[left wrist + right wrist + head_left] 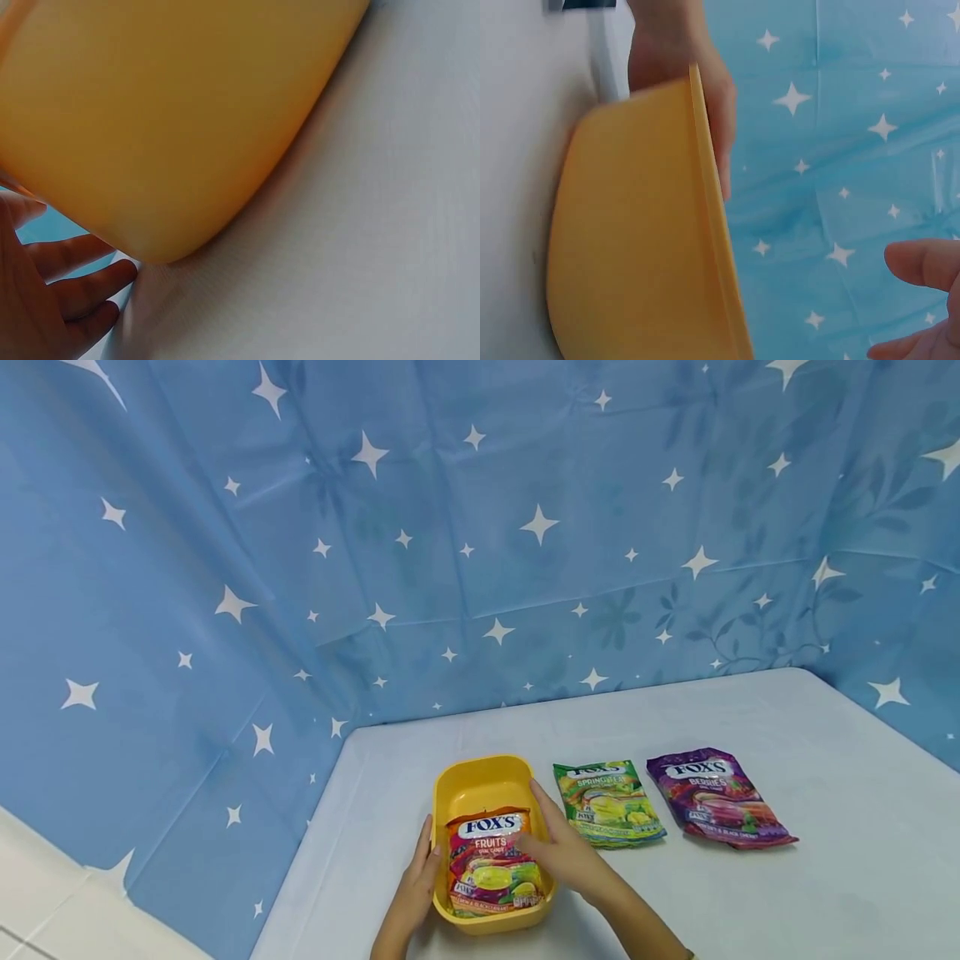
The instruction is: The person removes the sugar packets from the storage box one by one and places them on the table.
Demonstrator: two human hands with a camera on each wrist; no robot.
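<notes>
A yellow plastic tub (pixel 480 772) stands on the white-covered table, and a red-and-orange Fox's Fruits candy bag (pixel 491 868) lies inside it, label up. Along the tub's left wall is my left hand (pixel 415 887), its fingers extended and spread in the left wrist view; its thumb is by the rim. My right hand (pixel 567 857) hovers over the tub's right side, thumb toward the Fruits bag and fingers stretched out. In the right wrist view the right thumb (pixel 922 264) is apart from the tub wall.
Right of the tub lies a green Fox's Spring Tea bag (pixel 609 806). Beyond it is a purple Fox's Berries bag (pixel 720 800). A blue star-patterned curtain (pixel 480 560) hangs behind and to the left of the table (pixel 840 810).
</notes>
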